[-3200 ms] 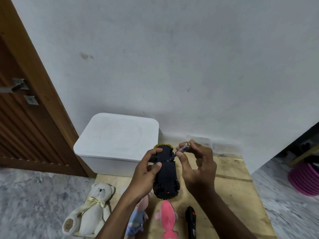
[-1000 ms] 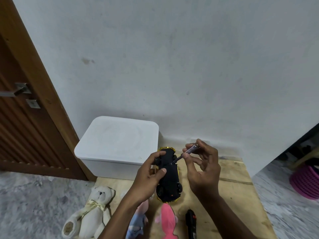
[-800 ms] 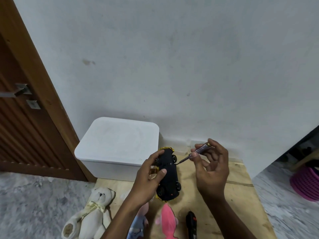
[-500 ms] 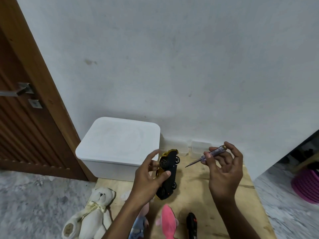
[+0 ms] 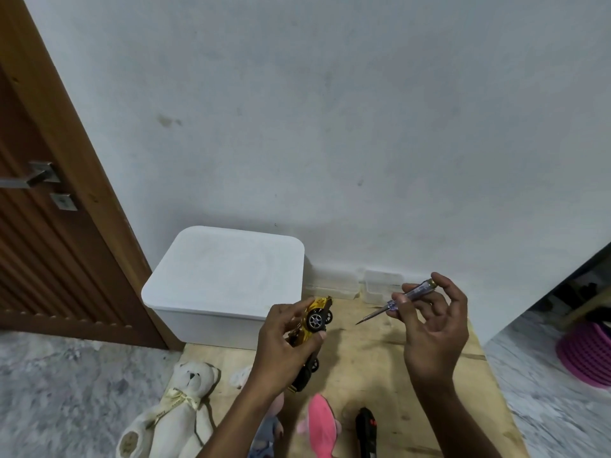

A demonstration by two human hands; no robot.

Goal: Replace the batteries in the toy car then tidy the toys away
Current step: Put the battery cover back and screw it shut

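My left hand (image 5: 284, 342) grips a gold toy car (image 5: 314, 320) with a black underside, tilted on its side above the wooden board (image 5: 363, 365). One wheel faces me. My right hand (image 5: 433, 328) pinches a small screwdriver (image 5: 401, 300) with a clear purple handle, its tip pointing left toward the car but apart from it. A white lidded storage box (image 5: 224, 279) stands at the back left of the board.
A cream teddy bear (image 5: 172, 414), a pink plush toy (image 5: 320, 424), a partly hidden blue-clothed plush (image 5: 267, 434) and a black remote (image 5: 365, 431) lie near the front. Two small clear containers (image 5: 382, 285) sit by the wall. A wooden door (image 5: 49, 242) is left, a pink basket (image 5: 585, 355) right.
The screwdriver has come off the car's underside and moved right. My left hand has rolled the car from underside-up onto its side, showing the gold body and a wheel.
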